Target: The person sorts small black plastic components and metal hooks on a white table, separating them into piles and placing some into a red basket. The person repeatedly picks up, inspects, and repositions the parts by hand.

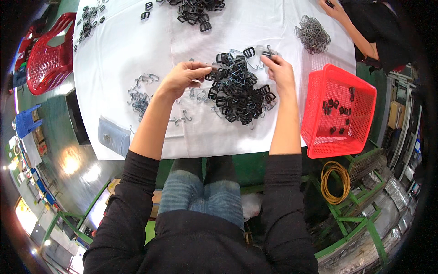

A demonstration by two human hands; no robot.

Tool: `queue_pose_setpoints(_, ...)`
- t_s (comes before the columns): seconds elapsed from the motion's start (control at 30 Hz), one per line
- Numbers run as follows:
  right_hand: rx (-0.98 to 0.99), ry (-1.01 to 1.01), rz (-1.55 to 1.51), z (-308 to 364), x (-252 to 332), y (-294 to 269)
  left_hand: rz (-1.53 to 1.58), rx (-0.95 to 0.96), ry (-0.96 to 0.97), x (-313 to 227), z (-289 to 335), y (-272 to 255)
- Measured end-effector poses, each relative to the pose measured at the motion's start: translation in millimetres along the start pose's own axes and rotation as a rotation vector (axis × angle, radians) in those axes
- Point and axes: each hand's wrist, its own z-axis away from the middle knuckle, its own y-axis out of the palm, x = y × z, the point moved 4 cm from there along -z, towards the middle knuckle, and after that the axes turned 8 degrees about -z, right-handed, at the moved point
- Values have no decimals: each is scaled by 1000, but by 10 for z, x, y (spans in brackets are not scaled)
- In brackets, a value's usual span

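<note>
A heap of black plastic slide buckles with metal wire hooks threaded among them lies on the white-covered table. At the heap's upper left edge, my left hand pinches a black buckle between thumb and forefinger; its other fingers curl below. My right hand, at the upper right of the heap, is closed on a black buckle with a wire hook sticking up past the fingertips. Loose wire hooks are scattered left of my left forearm, and a few more lie between that forearm and the heap.
A red plastic basket with several black buckles inside stands on the right. Farther back are more buckles and a pile of wire hooks. A co-worker's hand reaches in at upper right. Blue-grey cloth lies at the near left corner.
</note>
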Motion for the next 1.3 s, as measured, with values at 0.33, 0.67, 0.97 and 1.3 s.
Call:
queue_pose_setpoints(0.33,298,-11,-282,446,394,578,464,163,89,-76,334,-92)
queue_pose_setpoints(0.67,337,60,-14,925,532,1325,620,221,218,-131,668,-231)
queue_pose_setpoints(0.97,307,254,-430,1117,99,1550,349,135,146,61,907,-244)
queue_pose_setpoints(1.3,222,-88,210,1324,177,1506,589,-67,230,136,1043,-267)
